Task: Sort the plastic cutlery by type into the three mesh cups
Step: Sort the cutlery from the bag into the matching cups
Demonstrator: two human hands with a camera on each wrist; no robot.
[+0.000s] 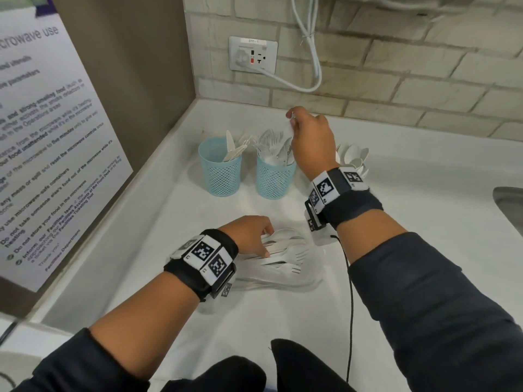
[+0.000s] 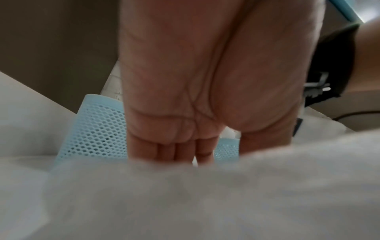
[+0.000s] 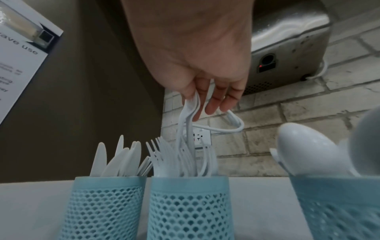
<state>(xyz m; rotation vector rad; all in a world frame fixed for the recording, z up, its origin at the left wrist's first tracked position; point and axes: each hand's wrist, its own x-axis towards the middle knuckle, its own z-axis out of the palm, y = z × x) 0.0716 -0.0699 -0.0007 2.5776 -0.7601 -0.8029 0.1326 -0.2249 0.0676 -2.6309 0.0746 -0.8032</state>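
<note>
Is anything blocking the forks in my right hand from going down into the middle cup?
No separate obstacle shows. The right hand holds forks directly above the middle cup; only the forks already standing inside crowd its opening.

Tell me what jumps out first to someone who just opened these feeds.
The right hand stands out, pinching white forks by their handles over the middle mesh cup, which already bristles with forks. That cup sits between a cup of knives and a cup of spoons by the brick wall. Nearer, the left hand rests on a loose pile of cutlery on the white counter.
</note>
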